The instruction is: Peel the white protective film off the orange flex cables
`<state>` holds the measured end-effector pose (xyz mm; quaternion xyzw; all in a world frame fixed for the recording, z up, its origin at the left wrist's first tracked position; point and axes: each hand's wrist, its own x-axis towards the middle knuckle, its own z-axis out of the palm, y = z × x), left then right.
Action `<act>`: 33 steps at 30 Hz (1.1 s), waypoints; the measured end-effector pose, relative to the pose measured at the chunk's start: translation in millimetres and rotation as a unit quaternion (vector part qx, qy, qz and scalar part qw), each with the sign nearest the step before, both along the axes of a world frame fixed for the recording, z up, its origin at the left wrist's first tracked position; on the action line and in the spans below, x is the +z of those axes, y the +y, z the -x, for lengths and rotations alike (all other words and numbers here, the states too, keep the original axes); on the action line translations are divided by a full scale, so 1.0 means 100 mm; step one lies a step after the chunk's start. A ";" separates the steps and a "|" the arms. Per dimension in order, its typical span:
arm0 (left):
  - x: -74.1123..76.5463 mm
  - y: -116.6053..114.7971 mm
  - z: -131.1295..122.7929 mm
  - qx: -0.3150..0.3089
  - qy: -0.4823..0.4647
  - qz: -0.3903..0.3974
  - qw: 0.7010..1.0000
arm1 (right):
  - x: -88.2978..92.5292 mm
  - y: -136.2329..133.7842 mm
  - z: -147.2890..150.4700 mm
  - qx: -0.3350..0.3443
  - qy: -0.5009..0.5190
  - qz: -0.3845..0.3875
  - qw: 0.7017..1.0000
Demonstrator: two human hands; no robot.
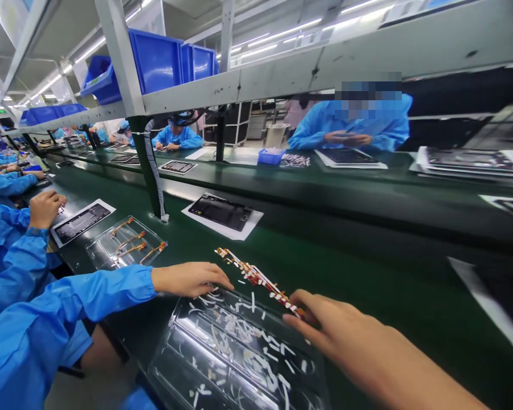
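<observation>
Strip of orange-and-white parts (259,275), near far edge of clear tray (186,336), gripped at one end only: could tip or shed pieces if grip slackens. Right hand (318,316): thumb and fingers pinching strip. Left hand (190,279): fingers loosely bent by tray; contact unclear.

A long dark green desk (367,262) stretches away in front of me. On it sit a clear tray (177,347), a smaller clear tray (100,246) farther left, and white sheets (248,225) under dark panels (222,210). Loose white scraps (241,282) perhaps lie there too; hard to tell through shiny plastic.
</observation>
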<state>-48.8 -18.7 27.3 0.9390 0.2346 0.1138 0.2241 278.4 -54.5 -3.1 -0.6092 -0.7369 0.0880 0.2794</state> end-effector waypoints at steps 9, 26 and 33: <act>-0.23 0.34 -0.52 0.103 0.025 -0.067 0.992 | 0.03 0.31 0.49 -0.006 -0.217 0.086 0.972; -0.59 0.70 -0.90 0.136 0.073 -0.161 0.975 | -0.20 0.52 0.22 -0.057 -0.020 0.094 0.994; -0.61 0.66 -0.92 0.147 0.083 -0.180 0.969 | -0.07 0.50 0.18 -0.038 0.025 0.048 0.998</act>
